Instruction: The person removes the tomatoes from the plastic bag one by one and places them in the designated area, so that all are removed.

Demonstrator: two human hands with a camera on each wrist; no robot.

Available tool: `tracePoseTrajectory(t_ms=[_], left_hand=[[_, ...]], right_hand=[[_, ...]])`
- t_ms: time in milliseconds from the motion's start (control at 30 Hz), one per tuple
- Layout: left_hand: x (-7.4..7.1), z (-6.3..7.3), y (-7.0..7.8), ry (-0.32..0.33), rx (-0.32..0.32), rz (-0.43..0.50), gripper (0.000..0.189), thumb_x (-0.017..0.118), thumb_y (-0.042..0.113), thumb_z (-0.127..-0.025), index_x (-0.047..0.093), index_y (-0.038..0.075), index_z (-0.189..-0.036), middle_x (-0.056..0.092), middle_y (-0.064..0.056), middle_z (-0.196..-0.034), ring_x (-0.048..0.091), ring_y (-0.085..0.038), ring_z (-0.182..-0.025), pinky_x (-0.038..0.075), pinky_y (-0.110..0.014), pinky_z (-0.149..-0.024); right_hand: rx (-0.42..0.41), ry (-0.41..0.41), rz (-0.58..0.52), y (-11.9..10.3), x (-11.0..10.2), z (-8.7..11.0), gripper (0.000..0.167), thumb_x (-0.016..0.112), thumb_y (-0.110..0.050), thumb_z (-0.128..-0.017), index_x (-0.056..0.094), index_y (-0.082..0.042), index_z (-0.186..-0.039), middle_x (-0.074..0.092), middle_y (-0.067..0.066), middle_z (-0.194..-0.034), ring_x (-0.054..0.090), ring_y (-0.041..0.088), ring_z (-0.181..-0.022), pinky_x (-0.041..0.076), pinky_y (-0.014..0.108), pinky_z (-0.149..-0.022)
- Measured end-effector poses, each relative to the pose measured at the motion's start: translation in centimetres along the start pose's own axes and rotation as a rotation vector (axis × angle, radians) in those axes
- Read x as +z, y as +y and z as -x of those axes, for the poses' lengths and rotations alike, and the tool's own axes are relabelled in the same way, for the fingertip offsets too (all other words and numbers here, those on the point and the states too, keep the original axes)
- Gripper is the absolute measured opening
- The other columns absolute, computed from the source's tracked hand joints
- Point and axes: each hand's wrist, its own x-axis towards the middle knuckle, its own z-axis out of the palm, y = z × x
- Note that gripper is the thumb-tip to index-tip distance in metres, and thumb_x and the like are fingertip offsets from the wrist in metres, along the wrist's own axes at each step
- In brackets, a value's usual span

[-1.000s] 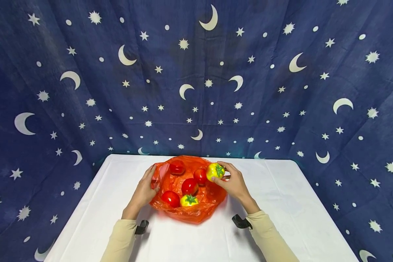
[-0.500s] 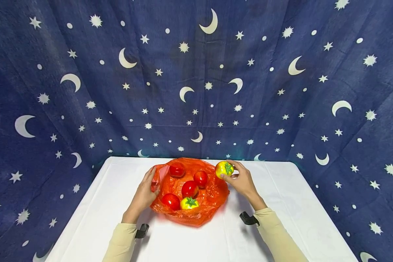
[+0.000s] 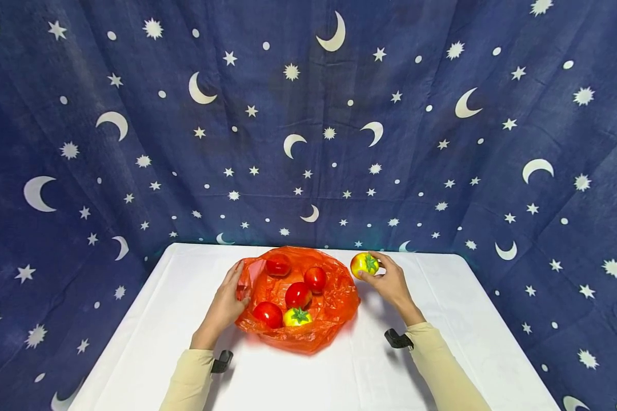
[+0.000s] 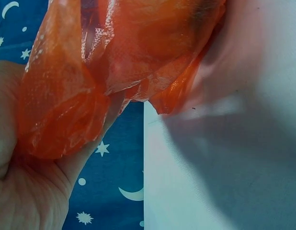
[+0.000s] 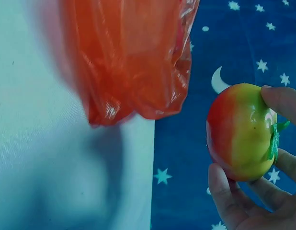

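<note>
Two holds: half-curled left hand [image 3: 223,305] grips orange plastic bag [image 3: 335,311] at nine o'clock, probably steadying it; right hand [image 3: 392,283] pinches round glossy yellow-red fruit [image 3: 361,265] at two.

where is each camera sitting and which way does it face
Head: on the head, facing forward and down at the table, orange bag and starry cloth; left hand, right hand and sleeves show.
Left wrist: on that wrist, facing the orange bag's outside; part of the left hand shows.
Right wrist: on that wrist, facing the yellow-red fruit and orange bag; part of the right hand shows.
Head and right wrist share that fruit.
</note>
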Motion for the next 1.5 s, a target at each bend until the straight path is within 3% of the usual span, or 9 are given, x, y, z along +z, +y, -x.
tracePoseTrajectory(t_ms=[200, 367, 700, 933, 1167, 1500], left_hand=[[0.0, 0.0, -0.1, 0.001, 0.005, -0.001, 0.095, 0.074, -0.005, -0.075, 0.025, 0.004, -0.155, 0.028, -0.017, -0.159, 0.042, -0.045, -0.137, 0.037, -0.055, -0.112], [0.0, 0.2, -0.2, -0.003, 0.002, -0.005, 0.094, 0.074, -0.005, -0.075, 0.025, 0.004, -0.155, 0.028, -0.017, -0.159, 0.042, -0.044, -0.137, 0.038, -0.056, -0.111], [0.1, 0.3, -0.2, -0.023, -0.025, 0.005, 0.094, 0.074, -0.003, -0.076, 0.025, 0.005, -0.155, 0.027, -0.016, -0.16, 0.04, -0.043, -0.139, 0.037, -0.055, -0.112], [0.2, 0.1, -0.2, -0.005, -0.013, -0.003, 0.095, 0.074, -0.005, -0.075, 0.025, 0.006, -0.156, 0.027, -0.016, -0.16, 0.041, -0.044, -0.138, 0.037, -0.057, -0.111], [0.1, 0.1, -0.3, -0.004, -0.01, 0.001, 0.095, 0.074, -0.005, -0.075, 0.025, 0.005, -0.155, 0.027, -0.017, -0.159, 0.04, -0.044, -0.139, 0.037, -0.056, -0.111], [-0.1, -0.1, -0.1, -0.018, -0.014, -0.003, 0.094, 0.074, -0.004, -0.075, 0.025, 0.005, -0.155, 0.027, -0.017, -0.159, 0.038, -0.045, -0.14, 0.035, -0.056, -0.111]], right_hand=[[0.037, 0.01, 0.03, 1.4, 0.1, -0.6, 0.065, 0.083, -0.027, -0.076, 0.059, -0.012, -0.134, 0.058, 0.016, -0.137, 0.061, 0.036, -0.116, 0.057, 0.04, -0.085], [0.076, 0.006, 0.006, 2.0, 0.2, -1.0, 0.065, 0.081, -0.025, -0.077, 0.057, -0.009, -0.135, 0.055, 0.019, -0.14, 0.059, 0.042, -0.119, 0.049, 0.055, -0.101], [0.121, 0.034, 0.035, 3.9, 1.1, -1.8, 0.066, 0.08, -0.027, -0.077, 0.056, -0.009, -0.136, 0.057, 0.018, -0.138, 0.057, 0.035, -0.115, 0.048, 0.048, -0.095], [0.141, 0.044, 0.044, 5.0, 1.6, -2.4, 0.065, 0.078, -0.025, -0.079, 0.054, -0.009, -0.138, 0.053, 0.02, -0.141, 0.055, 0.038, -0.118, 0.046, 0.05, -0.101], [0.213, 0.028, 0.015, 5.4, 2.2, -2.8, 0.065, 0.077, -0.025, -0.081, 0.052, -0.01, -0.139, 0.05, 0.021, -0.142, 0.05, 0.037, -0.125, 0.041, 0.051, -0.109], [0.282, 0.017, -0.02, 6.6, 3.0, -2.8, 0.066, 0.074, -0.024, -0.083, 0.048, -0.011, -0.142, 0.052, 0.021, -0.142, 0.052, 0.038, -0.128, 0.045, 0.051, -0.107]])
